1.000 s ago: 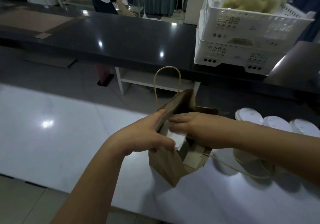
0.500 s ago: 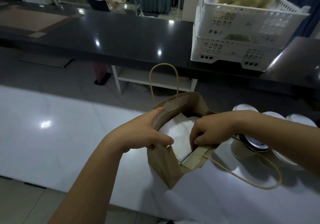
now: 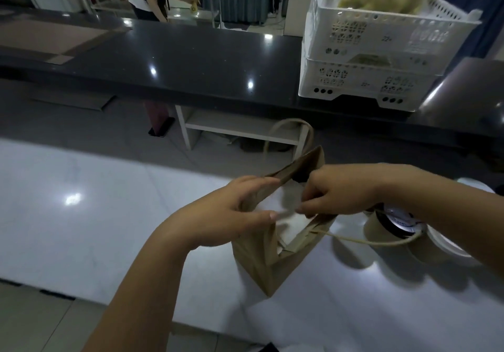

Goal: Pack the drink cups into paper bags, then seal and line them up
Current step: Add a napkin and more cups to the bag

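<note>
Bag on bench | our left hand fingers clamped on its rim | right hand fingers pinching opposite rim | cups beside

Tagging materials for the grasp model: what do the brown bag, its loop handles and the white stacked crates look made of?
Brown bag: kraft paper, matte, judging by sharp creases and folded side gussets.
Loop handles: probably twisted paper cord, tan and thin; the texture is too blurred to be sure.
White stacked crates: moulded plastic, semi-gloss, with perforated vent patterns in the walls.
Both hands, left and right, pinch the bag's rim.
</note>
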